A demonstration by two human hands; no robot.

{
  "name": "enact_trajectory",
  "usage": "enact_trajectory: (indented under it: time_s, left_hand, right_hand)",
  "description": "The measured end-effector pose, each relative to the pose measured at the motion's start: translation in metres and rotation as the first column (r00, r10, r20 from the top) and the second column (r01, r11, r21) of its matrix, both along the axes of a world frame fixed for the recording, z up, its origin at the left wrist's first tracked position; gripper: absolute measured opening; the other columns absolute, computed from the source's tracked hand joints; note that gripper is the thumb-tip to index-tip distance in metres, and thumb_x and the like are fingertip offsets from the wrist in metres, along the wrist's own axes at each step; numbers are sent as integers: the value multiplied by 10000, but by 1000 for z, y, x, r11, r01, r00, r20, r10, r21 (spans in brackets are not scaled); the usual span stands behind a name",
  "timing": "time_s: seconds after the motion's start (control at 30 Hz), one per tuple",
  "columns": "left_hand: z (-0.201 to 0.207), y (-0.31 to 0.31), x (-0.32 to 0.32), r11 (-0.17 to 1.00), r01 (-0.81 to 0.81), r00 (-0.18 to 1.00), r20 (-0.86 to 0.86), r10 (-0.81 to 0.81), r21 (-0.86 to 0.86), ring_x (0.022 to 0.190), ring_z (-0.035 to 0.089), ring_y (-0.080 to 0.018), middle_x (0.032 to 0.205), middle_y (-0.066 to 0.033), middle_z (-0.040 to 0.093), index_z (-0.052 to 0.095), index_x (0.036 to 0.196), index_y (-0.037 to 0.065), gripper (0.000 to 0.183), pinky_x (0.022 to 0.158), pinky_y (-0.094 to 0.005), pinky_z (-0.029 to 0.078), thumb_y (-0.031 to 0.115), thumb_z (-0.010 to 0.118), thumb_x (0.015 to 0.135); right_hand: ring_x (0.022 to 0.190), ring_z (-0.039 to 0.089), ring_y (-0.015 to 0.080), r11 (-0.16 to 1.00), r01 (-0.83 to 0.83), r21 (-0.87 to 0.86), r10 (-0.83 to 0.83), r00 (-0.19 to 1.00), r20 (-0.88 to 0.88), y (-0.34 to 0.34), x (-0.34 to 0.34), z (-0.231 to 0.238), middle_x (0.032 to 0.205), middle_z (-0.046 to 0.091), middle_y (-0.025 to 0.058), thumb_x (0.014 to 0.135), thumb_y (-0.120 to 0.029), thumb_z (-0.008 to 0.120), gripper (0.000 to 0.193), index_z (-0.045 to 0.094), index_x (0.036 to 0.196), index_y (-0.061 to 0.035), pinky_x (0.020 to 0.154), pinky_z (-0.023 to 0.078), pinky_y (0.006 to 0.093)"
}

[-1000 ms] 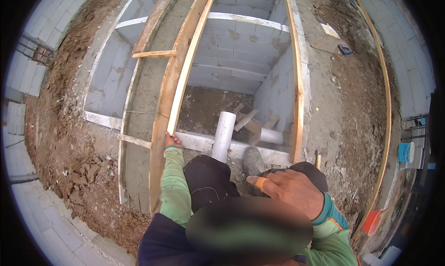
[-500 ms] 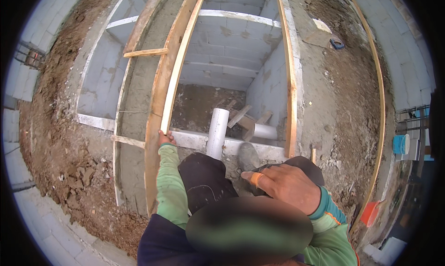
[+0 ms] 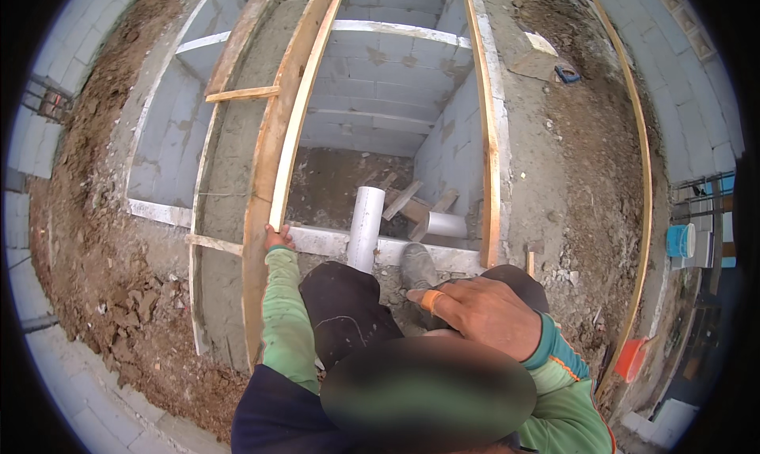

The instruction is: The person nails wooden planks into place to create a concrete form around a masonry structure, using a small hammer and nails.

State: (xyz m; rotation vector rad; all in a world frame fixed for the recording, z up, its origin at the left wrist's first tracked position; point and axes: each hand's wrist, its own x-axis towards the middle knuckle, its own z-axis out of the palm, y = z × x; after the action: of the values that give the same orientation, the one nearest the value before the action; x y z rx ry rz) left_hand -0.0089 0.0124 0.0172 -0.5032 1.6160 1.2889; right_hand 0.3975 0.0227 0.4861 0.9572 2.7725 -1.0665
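Observation:
My left hand (image 3: 279, 236) is closed round the near end of a long, light wooden batten (image 3: 299, 110). The batten lies along a wider plank (image 3: 264, 161) that edges a strip of grey mortar. My right hand (image 3: 487, 315) is held over my right thigh, with an orange band round one finger. Its fingers are curled together, and whatever may be in them is hidden. Between my knees and the block-walled pit, a white plastic pipe (image 3: 365, 228) stands tilted at the pit's near edge. A hammer (image 3: 530, 258) lies on the ground beyond my right knee.
Another batten (image 3: 484, 129) runs along the pit's right wall. Scrap boards (image 3: 404, 201) and a short white pipe (image 3: 446, 224) lie at the pit's near right. A tape measure (image 3: 567, 75) rests on the right-hand soil. Farther right are a blue bucket (image 3: 679, 240) and an orange container (image 3: 631, 360).
The view has shifted slightly, and more of the hammer shows beyond my right knee. My left hand stays on the batten's end; my right hand keeps nearly the same pose.

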Motion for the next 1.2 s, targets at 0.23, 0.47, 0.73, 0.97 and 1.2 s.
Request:
enact_trajectory:
  time_s: [0.23,0.47,0.73,0.97,1.2]
  left_hand:
    - [0,-4,1,999,-21,998,-52,23,34,543,471,-147,969,-50,693,504,1204,114,546,422,-298,345,594,394,968]
    - [-1,0,4,1000,5,1000,-29,-5,-3,568,434,-163,1037,-29,678,527,1156,105,581,467,-302,345,623,348,965]
    - [-8,-5,-9,1000,-11,1000,26,11,24,552,475,-163,1013,-76,698,469,1242,105,580,422,-294,336,606,387,963]
    - [5,-1,2,999,44,999,-15,-44,-24,592,448,-156,1080,-47,670,449,1277,160,581,464,-291,350,634,332,962]
    - [4,0,7,994,-111,993,-33,111,-13,539,467,-148,886,-40,696,554,1105,102,536,424,-287,330,601,431,952]
  right_hand:
    - [804,621,311,1000,-9,-14,9,1000,-2,3,-1,0,828,583,98,819,-258,700,468,525,1209,-69,699,497,418]
    - [812,622,312,1000,-19,-15,19,1000,2,5,3,-2,845,591,104,821,-263,700,482,522,1217,-55,701,497,418]
    - [819,625,307,1000,-25,-5,25,999,-32,4,2,1,873,606,106,817,-263,705,498,527,1227,-46,698,499,410]
    - [773,598,267,998,-59,-9,59,998,6,3,2,5,850,586,79,810,-288,713,562,530,1288,-55,686,475,369]
    - [760,589,261,998,-65,-17,65,998,8,3,3,5,852,580,73,809,-301,713,569,536,1295,-64,688,468,362]
